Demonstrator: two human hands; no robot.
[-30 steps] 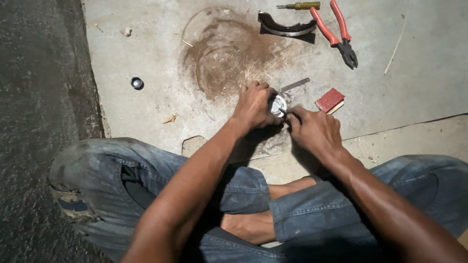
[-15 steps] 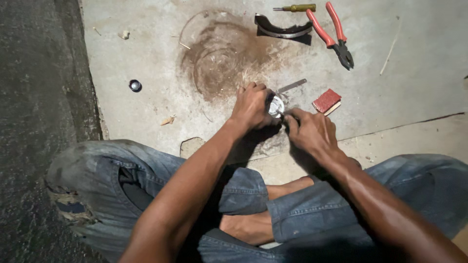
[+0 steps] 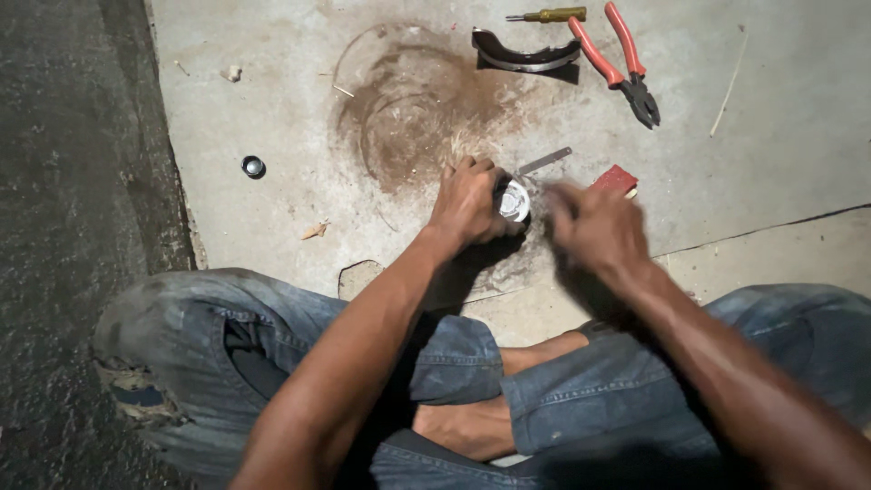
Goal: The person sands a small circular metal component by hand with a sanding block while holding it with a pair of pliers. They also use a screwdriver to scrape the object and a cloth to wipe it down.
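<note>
Concrete floor (image 3: 272,100) under a person sitting cross-legged in worn jeans, both arms stretched forward. Left hand (image 3: 470,201) is curled tight around a small round metal part (image 3: 514,200), pinning it low on the slab right by a rusty brown stain (image 3: 417,100); the shiny face of the part peeks out on the thumb side. Right hand (image 3: 590,225) is just beside that part, blurred, so I can't tell whether its fingers are pinched on anything. A thin flat metal strip (image 3: 544,161) lies just past the part, and a red sanding block (image 3: 617,180) shows behind the right hand. Farther off sit a curved brake shoe (image 3: 524,53), a yellow-handled screwdriver (image 3: 550,14) and red-handled pliers (image 3: 621,59). A small dark cap (image 3: 253,166) lies well apart to the left.
</note>
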